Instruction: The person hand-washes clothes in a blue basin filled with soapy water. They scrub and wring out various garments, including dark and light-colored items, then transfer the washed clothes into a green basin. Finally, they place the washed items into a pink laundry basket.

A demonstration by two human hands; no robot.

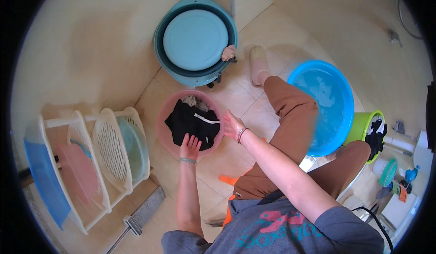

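Note:
A pink basin (164, 140) stands on the tiled floor in front of me. In it lies a bunched black garment (185, 121) with a white strip, and a greyish crumpled cloth (196, 102) shows behind it. My left hand (190, 147) is at the basin's near side, its spread fingers over the edge of the black garment. At the right rim is my right hand (233, 127), fingers apart and palm toward the basin; whether it touches the rim I cannot tell. Neither hand grips anything.
A bright blue tub (347, 104) of water stands right of my leg, beside a green bucket (359, 122) holding dark clothes. Ahead is a round teal tub (196, 40) with a small beige cloth. A white rack (109, 208) of basins and a flat mop (147, 208) are left.

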